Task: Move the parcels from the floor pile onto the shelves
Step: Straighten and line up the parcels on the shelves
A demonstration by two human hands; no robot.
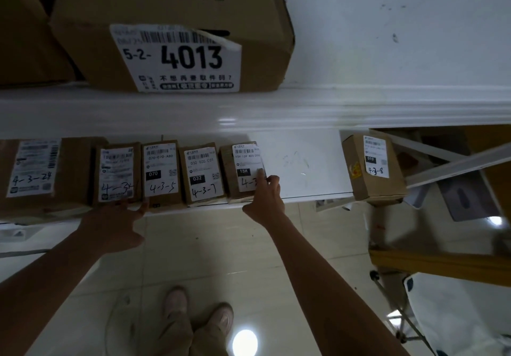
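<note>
The left hand (116,223), fingers straight, touches the lower edge of the 070 parcel (161,174) just above it. The right hand (265,198) pinches the 15H parcel (243,173) on the shelf (304,162); best nudge it left, flush, label out. Five parcels stand in the row, with a sixth parcel (373,167) well right of that hand.

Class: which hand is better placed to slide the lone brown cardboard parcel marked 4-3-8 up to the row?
Likely right. The right hand touches the row's end brown cardboard parcel labelled 15H, nearest the lone brown cardboard parcel marked 4-3-8 across the white shelf. The left hand rests further left.
</note>
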